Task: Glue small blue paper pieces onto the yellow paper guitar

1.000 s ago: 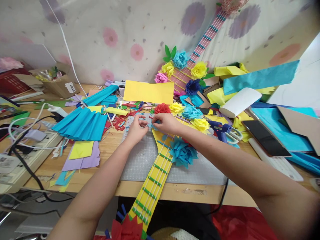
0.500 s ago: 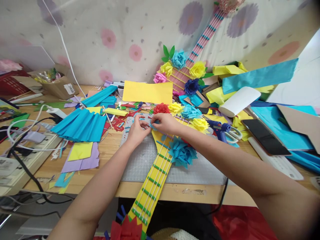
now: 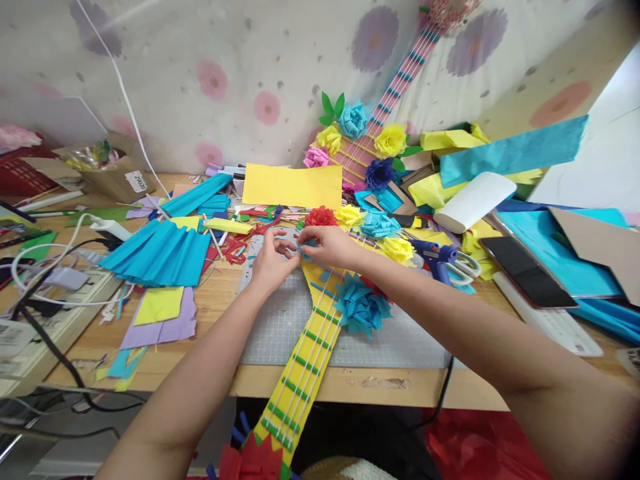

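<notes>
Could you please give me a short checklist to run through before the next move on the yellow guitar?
1. Left hand and right hand both in view: ok.
2. What the fingertips hold identified: cannot tell, too small and partly hidden.
3. Yellow guitar wholly over the table: not ok, its neck overhangs the front edge.
4. Table clear of scraps: not ok, red scraps lie there.
5. Glue gun hot: cannot tell.

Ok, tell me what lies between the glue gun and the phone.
The head view shows the scissors between the glue gun and the phone, with some yellow paper beside them.
</notes>
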Available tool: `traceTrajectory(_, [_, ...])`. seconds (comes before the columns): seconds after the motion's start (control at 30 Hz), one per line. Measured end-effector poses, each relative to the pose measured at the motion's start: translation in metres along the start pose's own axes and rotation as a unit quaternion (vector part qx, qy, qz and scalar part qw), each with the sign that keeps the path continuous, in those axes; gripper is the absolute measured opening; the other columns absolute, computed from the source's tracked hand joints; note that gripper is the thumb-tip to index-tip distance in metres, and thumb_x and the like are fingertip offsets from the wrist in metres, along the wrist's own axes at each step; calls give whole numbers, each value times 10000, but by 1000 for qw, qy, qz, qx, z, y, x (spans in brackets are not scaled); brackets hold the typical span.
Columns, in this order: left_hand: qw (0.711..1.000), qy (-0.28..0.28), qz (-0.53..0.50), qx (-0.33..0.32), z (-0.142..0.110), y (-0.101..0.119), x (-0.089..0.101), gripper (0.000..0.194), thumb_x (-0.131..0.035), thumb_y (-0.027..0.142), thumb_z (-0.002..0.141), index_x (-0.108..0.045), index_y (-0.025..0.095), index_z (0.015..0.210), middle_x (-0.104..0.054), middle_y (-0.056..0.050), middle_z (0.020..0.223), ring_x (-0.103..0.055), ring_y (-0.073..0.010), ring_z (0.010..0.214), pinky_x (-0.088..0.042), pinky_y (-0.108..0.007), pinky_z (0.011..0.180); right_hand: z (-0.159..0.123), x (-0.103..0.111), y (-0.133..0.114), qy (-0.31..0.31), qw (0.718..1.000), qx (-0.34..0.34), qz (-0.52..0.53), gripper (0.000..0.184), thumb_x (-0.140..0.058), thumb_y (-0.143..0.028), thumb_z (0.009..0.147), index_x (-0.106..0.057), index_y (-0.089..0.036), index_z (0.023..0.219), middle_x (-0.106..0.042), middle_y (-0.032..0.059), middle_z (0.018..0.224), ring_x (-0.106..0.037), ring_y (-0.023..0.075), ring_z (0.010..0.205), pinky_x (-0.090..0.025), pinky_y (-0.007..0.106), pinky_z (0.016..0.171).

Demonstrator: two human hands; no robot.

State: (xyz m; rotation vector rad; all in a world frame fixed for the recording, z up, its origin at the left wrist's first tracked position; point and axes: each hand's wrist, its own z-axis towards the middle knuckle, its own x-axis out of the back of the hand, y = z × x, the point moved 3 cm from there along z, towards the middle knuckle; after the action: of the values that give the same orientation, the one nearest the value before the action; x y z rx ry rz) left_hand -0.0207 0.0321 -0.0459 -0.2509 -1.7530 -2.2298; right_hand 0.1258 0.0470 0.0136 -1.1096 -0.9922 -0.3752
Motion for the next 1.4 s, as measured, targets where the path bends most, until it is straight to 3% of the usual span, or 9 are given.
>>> traceTrajectory(0.1, [999,26,-18,-15,2,0,3,449,-680,229,657,-408,234,1015,-654,31,796,-597,-105,640,-453,-258,678,-1,2,2,1,1000,-2,15,183,-571,-174,791,-682,-180,936,-720,30,999,-650,155,902,-464,254,785])
traceTrajectory(0.23, [991,107,-73,-38,5,2,11,375,-657,251,698,-419,221,987,-639,18,780,-580,-101,634,-446,-240,625,-4,8,5,19,999,3,27,172,-576,-183,796,-688,-193,926,-721,29,987,-654,156,896,-480,266,793])
traceTrajectory(0.47, [948,277,-122,-101,12,7,40,212,-554,352,830,-419,210,910,-579,15,773,-544,-76,588,-426,-207,532,-23,30,16,68,997,9,25,154,-569,-190,795,-688,-188,892,-719,49,960,-648,171,857,-497,302,781])
traceTrajectory(0.63, [924,347,-113,-116,18,1,59,219,-511,393,859,-386,215,890,-528,17,798,-478,-65,542,-390,-207,476,-40,41,32,94,994,-11,46,144,-566,-246,804,-678,-186,873,-714,59,951,-639,167,816,-501,313,762])
traceTrajectory(0.73, [930,330,-67,-148,14,4,54,231,-506,411,873,-393,212,902,-507,10,808,-493,-75,585,-428,-225,544,-49,46,43,113,991,-34,65,155,-583,-294,790,-675,-188,856,-709,56,916,-633,167,783,-493,316,747])
traceTrajectory(0.87, [944,253,-13,-211,1,16,31,236,-481,432,901,-439,203,941,-518,-10,819,-545,-104,717,-464,-248,680,-60,54,58,141,986,-64,64,183,-579,-351,789,-657,-185,791,-674,27,752,-579,145,659,-451,287,648])
traceTrajectory(1.03, [962,181,1,-207,-6,18,11,278,-441,468,917,-474,200,984,-541,-21,823,-548,-109,713,-455,-252,672,-67,56,63,143,986,-78,19,229,-554,-388,815,-658,-187,781,-637,15,661,-525,139,592,-389,275,580])
traceTrajectory(1.27, [964,188,4,-186,0,12,19,318,-462,502,897,-501,193,959,-526,-3,759,-522,-106,653,-438,-251,634,-63,41,44,49,998,-7,-39,165,-541,-282,843,-685,-201,845,-699,50,869,-596,170,769,-414,288,685])
traceTrajectory(1.4, [963,207,9,-170,4,11,32,297,-486,481,887,-493,194,962,-483,33,673,-489,-94,578,-401,-233,564,-66,44,41,80,996,9,-45,178,-539,-298,851,-684,-198,827,-685,53,838,-587,172,770,-415,286,686])
